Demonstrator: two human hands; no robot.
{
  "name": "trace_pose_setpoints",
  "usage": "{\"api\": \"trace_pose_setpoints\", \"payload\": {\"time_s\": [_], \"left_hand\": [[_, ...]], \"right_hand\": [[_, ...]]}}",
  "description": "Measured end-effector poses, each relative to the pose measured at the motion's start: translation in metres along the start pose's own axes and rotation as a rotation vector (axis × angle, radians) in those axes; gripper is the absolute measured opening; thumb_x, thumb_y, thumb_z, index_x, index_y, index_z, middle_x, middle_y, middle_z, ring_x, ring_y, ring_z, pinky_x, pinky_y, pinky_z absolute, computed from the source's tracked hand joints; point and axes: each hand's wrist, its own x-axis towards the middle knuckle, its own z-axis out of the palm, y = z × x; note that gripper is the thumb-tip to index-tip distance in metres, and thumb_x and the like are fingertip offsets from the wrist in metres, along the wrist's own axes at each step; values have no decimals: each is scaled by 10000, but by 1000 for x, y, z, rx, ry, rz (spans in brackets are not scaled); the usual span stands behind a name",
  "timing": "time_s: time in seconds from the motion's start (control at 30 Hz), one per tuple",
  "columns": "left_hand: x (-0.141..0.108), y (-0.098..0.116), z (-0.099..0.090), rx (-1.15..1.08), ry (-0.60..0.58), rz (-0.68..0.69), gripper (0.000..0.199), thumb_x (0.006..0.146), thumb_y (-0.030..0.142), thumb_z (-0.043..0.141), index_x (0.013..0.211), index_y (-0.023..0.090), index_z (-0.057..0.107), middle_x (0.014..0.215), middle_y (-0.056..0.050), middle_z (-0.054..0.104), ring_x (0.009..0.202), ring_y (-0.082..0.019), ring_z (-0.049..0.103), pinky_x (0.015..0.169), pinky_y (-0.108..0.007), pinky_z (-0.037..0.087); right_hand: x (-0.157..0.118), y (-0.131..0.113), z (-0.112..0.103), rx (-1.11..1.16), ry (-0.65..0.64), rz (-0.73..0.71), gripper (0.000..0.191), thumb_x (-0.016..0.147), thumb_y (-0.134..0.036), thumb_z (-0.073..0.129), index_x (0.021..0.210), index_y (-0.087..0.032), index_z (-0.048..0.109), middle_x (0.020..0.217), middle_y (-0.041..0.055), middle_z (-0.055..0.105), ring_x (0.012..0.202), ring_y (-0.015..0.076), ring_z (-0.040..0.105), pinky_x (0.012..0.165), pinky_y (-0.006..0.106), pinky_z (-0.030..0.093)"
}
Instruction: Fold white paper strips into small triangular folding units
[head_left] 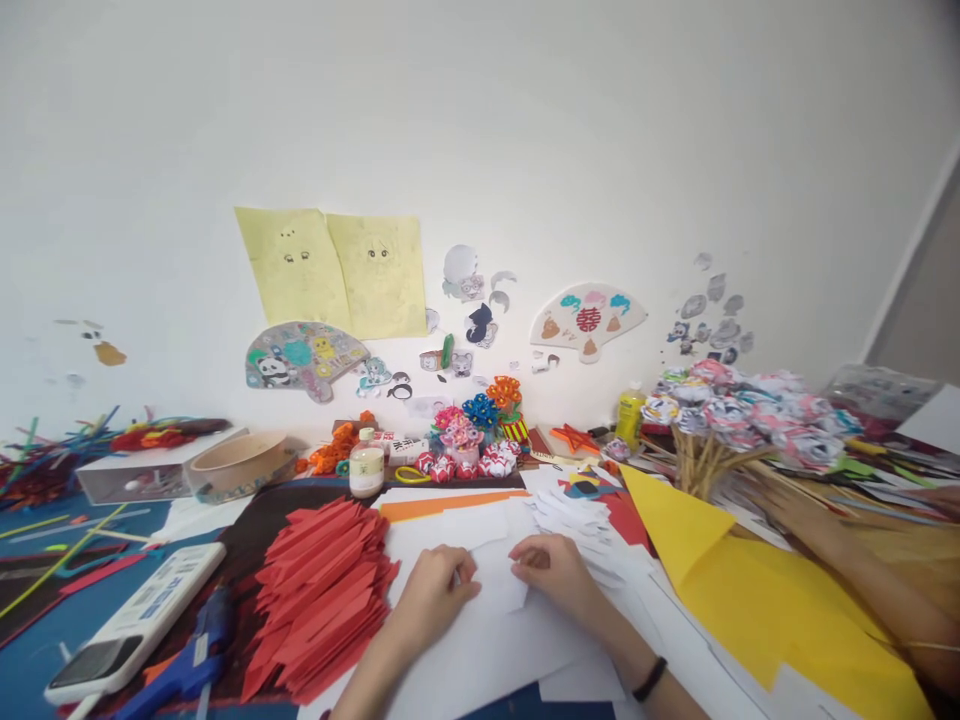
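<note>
My left hand is over white paper sheets, its fingers curled in a pinch at the left edge of a small piece of white paper. Facing it, my right hand pinches the right side of that piece. White on white makes the paper's outline hard to follow. A thick pile of folded red paper strips lies left of my left hand. Beyond my right hand is a heap of white paper strips.
Yellow paper spreads to the right, where another person's arm reaches in. A blue glue gun and a white power strip lie left. Behind stand a jar, paper flowers and a glue bottle.
</note>
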Motion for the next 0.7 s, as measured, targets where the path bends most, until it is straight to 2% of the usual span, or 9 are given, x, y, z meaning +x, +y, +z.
{"api": "trace_pose_setpoints", "payload": {"time_s": [0.17,0.33,0.5,0.7], "left_hand": [[0,-1,0,5,19,14,41,751,194,590,714,188,606,690,22,630,658,-131,523,621,-226,319],[-1,-2,1,17,61,40,39,719,164,600,729,197,618,735,8,644,728,-163,538,680,-254,334],[1,-5,5,-85,83,15,130,718,153,596,821,215,644,761,9,662,712,-166,544,670,-258,351],[3,-6,7,-136,84,-18,56,710,165,603,711,198,647,710,6,669,667,-158,522,635,-246,360]], "right_hand": [[-4,-7,-1,-111,-43,-36,71,688,-185,653,707,-145,708,632,33,679,585,149,582,560,235,418],[-5,-4,2,-237,-12,-105,40,665,-153,665,686,-170,694,637,8,645,593,145,555,564,239,399],[-5,3,5,-234,-12,-115,79,667,-138,649,718,-187,682,624,-6,617,579,143,548,549,236,397],[-1,5,5,-209,-18,-119,140,634,-96,644,729,-188,690,638,-7,620,576,138,539,546,231,396]]}}
